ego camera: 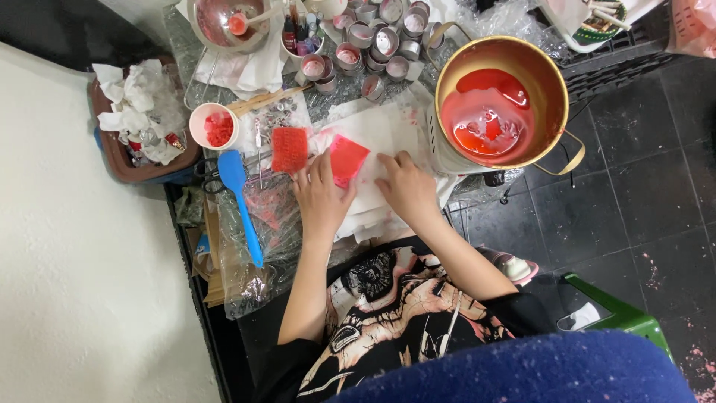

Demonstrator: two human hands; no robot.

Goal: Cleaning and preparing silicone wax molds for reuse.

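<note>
Both hands rest flat on a white sheet of paper [373, 130] spread over the cluttered worktable. The left hand [322, 195] lies palm down with fingers loosely spread, touching the lower edge of a pink-red flat slab [347, 158] without gripping it. The right hand [406, 186] presses the paper just beside that slab, fingers extended, holding nothing. To the right stands a large gold-coloured pot [556, 86] holding red liquid. At the far left sits a brown bin [112, 153] stuffed with crumpled tissues. Nearer lie a blue spatula [237, 190], a red textured block [289, 149], and a small white cup [200, 128] of red bits.
</note>
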